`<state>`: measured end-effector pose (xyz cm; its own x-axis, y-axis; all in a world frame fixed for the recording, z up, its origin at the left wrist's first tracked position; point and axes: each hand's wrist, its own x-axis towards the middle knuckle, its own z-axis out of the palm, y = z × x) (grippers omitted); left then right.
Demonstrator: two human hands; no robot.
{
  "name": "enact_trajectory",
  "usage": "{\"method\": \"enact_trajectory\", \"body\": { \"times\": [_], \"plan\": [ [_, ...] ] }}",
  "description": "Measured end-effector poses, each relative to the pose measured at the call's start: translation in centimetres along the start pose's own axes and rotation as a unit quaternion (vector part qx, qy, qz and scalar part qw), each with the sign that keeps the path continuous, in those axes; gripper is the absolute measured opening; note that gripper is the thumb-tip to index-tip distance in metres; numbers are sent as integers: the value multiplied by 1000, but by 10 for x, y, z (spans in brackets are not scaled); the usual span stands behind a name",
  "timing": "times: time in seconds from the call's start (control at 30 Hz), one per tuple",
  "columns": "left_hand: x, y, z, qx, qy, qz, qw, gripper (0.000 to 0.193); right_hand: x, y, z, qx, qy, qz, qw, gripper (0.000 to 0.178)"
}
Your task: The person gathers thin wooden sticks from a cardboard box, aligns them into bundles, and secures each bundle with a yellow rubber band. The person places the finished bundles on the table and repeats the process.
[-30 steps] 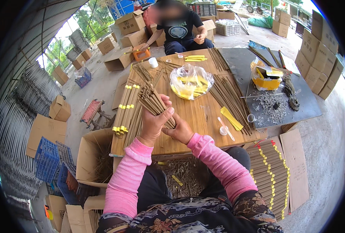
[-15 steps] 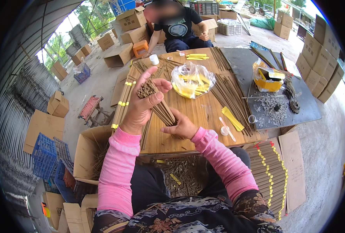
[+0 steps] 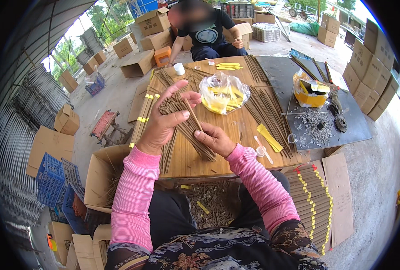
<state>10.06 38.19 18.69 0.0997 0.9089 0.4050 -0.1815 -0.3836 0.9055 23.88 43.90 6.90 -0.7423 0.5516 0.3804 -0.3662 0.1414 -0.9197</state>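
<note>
My left hand is wrapped round a slanting bundle of brown incense sticks, its far ends bunched between thumb and fingers. The lower ends fan out a little above the wooden table. At the bundle's right side my right hand pinches one stick, which stands slightly apart from the others and sticks up past them. Beyond the hands lies a clear plastic bag with yellow strips in it. More loose brown sticks lie to the right, beside a fan of yellow strips.
Across the table sits a person. Yellow-banded bundles line the table's left edge. A dark board on the right bears a yellow box and scraps. An open carton stands left of my knees; banded bundles lie at lower right.
My right hand has shifted up and right from the bundle's lower end, now pinching a single stick at its side. The bundle's lower ends have come into view, more spread.
</note>
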Motion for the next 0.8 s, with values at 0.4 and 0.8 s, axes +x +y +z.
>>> {"method": "enact_trajectory", "body": {
  "times": [0.4, 0.8],
  "plan": [
    [4, -18, 6, -15, 59, 12, 998, 46, 1, -1, -2, -56, 37, -8, 998, 37],
    [-2, -13, -2, 34, 44, 1, 998, 8, -17, 2, -18, -24, 63, 20, 998, 50]
  ]
}}
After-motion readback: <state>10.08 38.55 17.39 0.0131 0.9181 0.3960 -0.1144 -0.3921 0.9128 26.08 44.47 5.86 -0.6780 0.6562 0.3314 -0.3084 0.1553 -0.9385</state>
